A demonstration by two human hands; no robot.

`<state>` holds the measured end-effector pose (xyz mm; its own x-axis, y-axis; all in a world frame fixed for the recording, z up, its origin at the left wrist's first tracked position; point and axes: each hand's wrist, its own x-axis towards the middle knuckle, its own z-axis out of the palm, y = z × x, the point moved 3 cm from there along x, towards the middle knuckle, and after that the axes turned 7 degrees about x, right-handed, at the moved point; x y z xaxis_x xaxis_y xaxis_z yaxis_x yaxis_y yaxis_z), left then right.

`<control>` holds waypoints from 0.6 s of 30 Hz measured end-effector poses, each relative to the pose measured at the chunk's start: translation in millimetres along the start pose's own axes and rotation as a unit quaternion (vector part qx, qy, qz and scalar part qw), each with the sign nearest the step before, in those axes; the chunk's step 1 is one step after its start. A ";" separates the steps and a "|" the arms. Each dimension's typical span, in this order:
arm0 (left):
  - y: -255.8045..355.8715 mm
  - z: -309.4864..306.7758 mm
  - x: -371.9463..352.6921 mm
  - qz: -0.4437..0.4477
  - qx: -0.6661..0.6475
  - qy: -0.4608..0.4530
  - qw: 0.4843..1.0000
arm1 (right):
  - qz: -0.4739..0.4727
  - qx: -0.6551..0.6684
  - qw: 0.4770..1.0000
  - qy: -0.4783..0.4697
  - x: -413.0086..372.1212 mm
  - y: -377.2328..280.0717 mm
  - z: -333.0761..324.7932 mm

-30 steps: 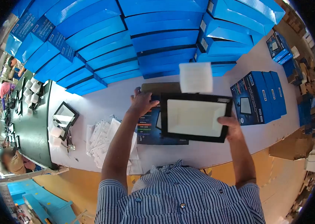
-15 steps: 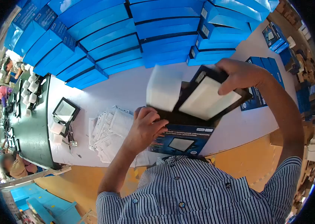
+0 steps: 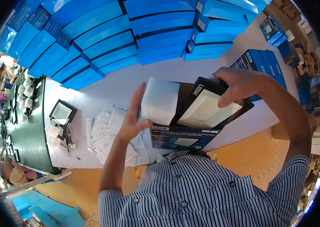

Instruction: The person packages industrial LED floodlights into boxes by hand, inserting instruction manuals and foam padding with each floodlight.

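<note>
A floodlight (image 3: 210, 108) with a black frame and a pale panel sits tilted, partly inside an upright printed blue box (image 3: 184, 140). My right hand (image 3: 239, 84) grips the floodlight's upper right edge, with the thumb over its face. A white foam block (image 3: 160, 101) stands in the left part of the box and sticks out above it. Along the left side of the foam and box, my left hand (image 3: 131, 120) is open, fingers stretched out and thumb apart near the box's corner. The floodlight's lower part is hidden by the box.
Blue boxes (image 3: 166, 36) are stacked along the back. Paper leaflets (image 3: 109, 132) lie left of the box, and another floodlight (image 3: 62, 112) rests beyond them. More printed boxes (image 3: 262, 66) stand at the right. People work beside a dark table (image 3: 31, 132) on the far left.
My left hand has let go of the box's edge and opened along its left side. The floodlight, still in my right hand, sits lower and more squarely in the box.
</note>
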<state>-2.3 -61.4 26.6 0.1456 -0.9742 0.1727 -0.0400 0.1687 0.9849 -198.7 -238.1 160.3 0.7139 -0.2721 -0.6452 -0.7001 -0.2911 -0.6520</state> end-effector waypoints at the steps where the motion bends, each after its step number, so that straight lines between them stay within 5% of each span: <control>1: -6.8 3.9 1.3 -0.011 0.001 -0.015 1.000 | -0.011 0.003 1.000 -0.001 -2.3 0.9 1.4; 4: -15.0 14.9 5.1 -0.039 0.042 -0.036 0.998 | -0.005 -0.007 0.998 0.057 -13.3 8.9 -2.0; 7: -12.2 26.5 -3.8 -0.027 0.082 0.008 0.996 | -0.038 -0.031 0.999 0.011 -17.2 8.7 -5.1; 14: -28.6 32.3 -16.3 -0.028 -0.054 0.082 0.995 | -0.065 -0.080 0.995 0.001 -11.6 10.0 -4.3; 18: -4.2 35.0 -4.5 0.028 -0.075 0.009 0.997 | -0.029 -0.104 0.994 -0.013 -4.7 11.8 -3.0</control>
<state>-37.4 -63.1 21.2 0.1660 -0.9597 0.2269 0.0998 0.2453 0.9643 -210.3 -243.0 156.8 0.7508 -0.2272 -0.6203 -0.6386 -0.4896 -0.5936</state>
